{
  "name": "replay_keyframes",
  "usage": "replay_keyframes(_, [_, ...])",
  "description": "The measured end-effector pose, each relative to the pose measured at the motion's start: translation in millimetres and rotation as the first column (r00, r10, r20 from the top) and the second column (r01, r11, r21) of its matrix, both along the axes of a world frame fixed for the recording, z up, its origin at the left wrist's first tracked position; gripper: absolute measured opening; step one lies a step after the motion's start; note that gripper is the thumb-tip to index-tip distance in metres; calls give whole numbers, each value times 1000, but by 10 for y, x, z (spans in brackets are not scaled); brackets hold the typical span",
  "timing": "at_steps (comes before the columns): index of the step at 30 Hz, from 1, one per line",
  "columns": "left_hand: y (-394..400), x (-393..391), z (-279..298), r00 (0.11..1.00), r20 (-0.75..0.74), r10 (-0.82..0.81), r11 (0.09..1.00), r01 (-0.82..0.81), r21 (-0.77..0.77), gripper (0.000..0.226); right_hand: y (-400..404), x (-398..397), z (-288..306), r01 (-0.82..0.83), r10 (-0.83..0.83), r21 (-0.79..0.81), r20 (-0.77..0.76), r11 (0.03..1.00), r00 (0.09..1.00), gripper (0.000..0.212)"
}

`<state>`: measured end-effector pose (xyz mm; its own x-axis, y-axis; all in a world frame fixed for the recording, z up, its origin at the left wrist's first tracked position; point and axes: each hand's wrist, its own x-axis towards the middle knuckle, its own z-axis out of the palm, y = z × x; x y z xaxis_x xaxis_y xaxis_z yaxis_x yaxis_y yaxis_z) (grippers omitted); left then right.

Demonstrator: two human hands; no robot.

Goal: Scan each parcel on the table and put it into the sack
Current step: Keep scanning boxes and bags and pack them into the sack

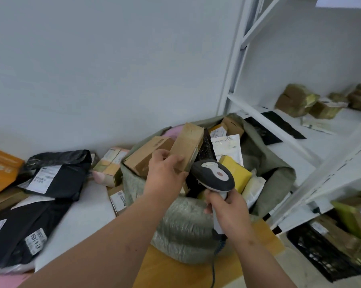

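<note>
My left hand [165,173] grips a brown cardboard box [189,145] and holds it tilted over the mouth of the grey-green sack [183,227]. Inside the sack lie several parcels, among them another brown box [148,155], a yellow packet [236,173] and a white mailer [227,145]. My right hand [227,213] holds the handle of a grey and white barcode scanner [213,176], whose head sits just right of the held box. On the white table [88,210] to the left lie black mailer bags [57,173] with white labels.
An orange box [0,169] sits at the table's far left, small taped boxes [109,167] by the wall. A white metal shelf [296,129] with taped parcels stands on the right. A black crate [325,252] with packets sits low right. The sack rests on brown cardboard [171,269].
</note>
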<state>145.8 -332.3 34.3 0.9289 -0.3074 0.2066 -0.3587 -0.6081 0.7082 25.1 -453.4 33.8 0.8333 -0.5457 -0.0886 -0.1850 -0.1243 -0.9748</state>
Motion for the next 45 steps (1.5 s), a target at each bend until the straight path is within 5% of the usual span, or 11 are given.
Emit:
replay_keyframes(5, [-175, -15, -100, 998, 62, 10, 996, -15, 88, 46, -246, 55, 42, -63, 63, 81, -1, 995, 998, 2])
replay_keyframes(9, [-323, -108, -144, 993, 118, -18, 971, -11, 240, 25, -426, 85, 2, -107, 108, 106, -8, 989, 994, 6])
replay_keyframes(14, [-460, -159, -151, 996, -86, 23, 919, 13, 395, 44, -555, 73, -50, -174, 176, 131, -2, 976, 984, 8])
replay_keyframes(18, [-592, -197, -79, 991, -131, -14, 852, 80, 517, 40, -622, 49, -86, -198, 201, 142, -7, 970, 980, 10])
replay_keyframes(22, [-478, -267, -92, 995, -90, 43, 880, 5, 475, 43, -599, 39, -77, -204, 205, 147, 5, 968, 979, 7])
replay_keyframes(34, [492, -579, 55, 970, 46, 238, 855, -232, 464, 44, 78, -30, 51, -320, 327, 106, -64, 942, 943, 12])
replay_keyframes(45, [2481, -1120, -295, 864, -129, 486, 784, -366, 501, 43, 1830, -205, -92, -482, 487, 69, -169, 873, 857, 8])
